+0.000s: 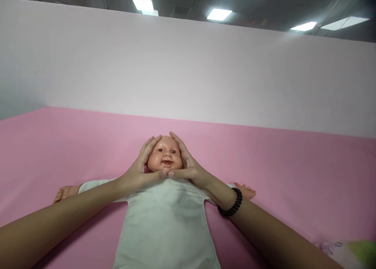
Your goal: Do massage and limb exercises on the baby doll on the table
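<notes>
A baby doll (167,155) lies face up on a pink surface, its arms spread out to both sides. It wears a pale long-sleeved garment (169,226). My left hand (143,165) cups the side of the doll's head at the left, its thumb under the chin. Around the head's other side curves my right hand (189,163), with its thumb also below the chin. The two thumb tips nearly meet there. A black beaded bracelet (232,202) circles my right wrist.
The pink surface (279,171) meets a pale upright panel (188,73) behind the doll. At the lower right lies a white and green patterned item (349,253), partly hidden by my right forearm. Ceiling lights show above the panel.
</notes>
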Demonstrator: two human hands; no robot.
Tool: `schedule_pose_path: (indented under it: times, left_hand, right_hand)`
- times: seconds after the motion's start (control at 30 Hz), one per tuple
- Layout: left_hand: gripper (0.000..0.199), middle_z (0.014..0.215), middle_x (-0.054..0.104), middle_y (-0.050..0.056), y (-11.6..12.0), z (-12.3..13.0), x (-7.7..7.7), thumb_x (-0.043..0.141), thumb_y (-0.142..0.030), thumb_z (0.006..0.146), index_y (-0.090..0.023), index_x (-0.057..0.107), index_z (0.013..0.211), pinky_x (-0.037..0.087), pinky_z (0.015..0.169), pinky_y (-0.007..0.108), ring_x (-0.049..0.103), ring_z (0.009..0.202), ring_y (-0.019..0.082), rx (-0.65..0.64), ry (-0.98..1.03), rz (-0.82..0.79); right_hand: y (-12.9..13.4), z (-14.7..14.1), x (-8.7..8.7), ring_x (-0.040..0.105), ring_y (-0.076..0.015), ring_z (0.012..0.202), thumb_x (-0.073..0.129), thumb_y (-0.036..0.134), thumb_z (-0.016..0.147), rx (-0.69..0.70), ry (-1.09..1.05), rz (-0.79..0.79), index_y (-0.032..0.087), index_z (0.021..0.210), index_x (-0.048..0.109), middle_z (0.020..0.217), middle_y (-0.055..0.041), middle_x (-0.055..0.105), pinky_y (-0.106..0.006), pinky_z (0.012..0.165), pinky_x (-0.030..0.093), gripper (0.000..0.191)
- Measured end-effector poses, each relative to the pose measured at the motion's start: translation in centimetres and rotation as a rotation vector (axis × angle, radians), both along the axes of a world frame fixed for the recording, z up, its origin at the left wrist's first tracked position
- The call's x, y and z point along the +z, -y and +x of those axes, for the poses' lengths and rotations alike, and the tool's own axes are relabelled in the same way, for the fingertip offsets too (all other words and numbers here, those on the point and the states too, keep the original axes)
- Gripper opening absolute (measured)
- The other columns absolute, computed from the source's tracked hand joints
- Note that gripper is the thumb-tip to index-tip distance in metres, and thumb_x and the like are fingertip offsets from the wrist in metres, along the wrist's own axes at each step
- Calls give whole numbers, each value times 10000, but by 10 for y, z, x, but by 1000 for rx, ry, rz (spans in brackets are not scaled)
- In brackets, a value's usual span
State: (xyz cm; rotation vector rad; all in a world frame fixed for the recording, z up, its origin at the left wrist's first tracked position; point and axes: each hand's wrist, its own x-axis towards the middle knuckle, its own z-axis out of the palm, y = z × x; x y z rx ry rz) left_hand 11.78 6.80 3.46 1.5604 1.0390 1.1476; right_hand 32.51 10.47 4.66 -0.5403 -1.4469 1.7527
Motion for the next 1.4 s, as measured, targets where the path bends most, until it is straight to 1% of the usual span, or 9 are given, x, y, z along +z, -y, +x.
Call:
schedule_pose_path:
  times: [0.1,0.27,0.33,0.53,0.77,0.87,1.03,1.27,1.4]
  left_hand:
    - [985,1772,101,-5,-1,-1,0,808,-358,807,-434,294,1643,296,1270,541,87,1628,365,-3,5,2]
    - [906,1764,160,-39,-6,-7,-7,677,-258,818,-423,328,1638,155,1309,554,62,1631,352,-3,-38,75]
    - [906,1765,160,-38,-5,-8,-7,681,-267,822,-424,323,1640,163,1307,560,69,1629,358,-7,-36,77]
    - [973,1774,104,-8,-1,-1,-2,793,-399,832,-439,270,1651,296,1272,531,124,1623,362,3,-33,29]
    - [898,1769,135,-41,-4,-4,-4,711,-317,843,-440,314,1639,172,1305,560,55,1634,343,19,-42,37]
    - [897,1769,139,-33,-3,-4,-3,731,-345,848,-442,317,1639,209,1298,557,82,1630,352,18,-26,35]
    - [998,1774,104,-2,-1,-1,-1,824,-421,811,-450,279,1647,299,1269,540,132,1621,373,14,-31,18]
    - [884,1767,147,-42,-3,-4,-4,686,-288,838,-436,330,1634,178,1303,563,80,1628,355,21,-26,45]
    - [880,1771,116,-56,-4,-5,-6,692,-336,867,-453,293,1642,194,1304,558,73,1630,354,3,-42,50]
  right_hand:
    - [-3,0,-2,560,-308,1401,887,165,642,-1,1,14,447,1616,314,1634,-31,435,-533,1143,502,1164]
    - [-6,2,-5,523,-307,1437,778,121,660,-7,-8,-2,434,1600,367,1641,-14,434,-524,1163,476,1072]
    - [-5,2,-5,521,-303,1441,788,133,678,3,-12,-13,440,1605,352,1642,-13,430,-524,1168,472,1069]
    - [0,0,0,573,-303,1386,910,196,664,3,26,4,453,1625,283,1618,-40,446,-538,1154,490,1176]
    - [-5,2,-4,501,-308,1456,823,150,673,-25,15,25,432,1582,394,1637,-25,426,-547,1183,453,1044]
    - [-4,1,-3,511,-311,1448,819,148,678,-23,3,17,426,1581,398,1627,-29,439,-544,1176,463,1034]
    - [-1,0,0,570,-306,1388,900,188,666,-4,19,14,438,1613,308,1618,-45,444,-537,1153,491,1144]
    - [-6,1,-6,528,-300,1430,798,140,693,2,-8,7,429,1592,367,1627,-23,437,-522,1181,459,1038]
    - [-5,1,-6,553,-302,1406,816,155,715,27,-25,-18,440,1604,322,1629,-28,431,-528,1178,466,1056]
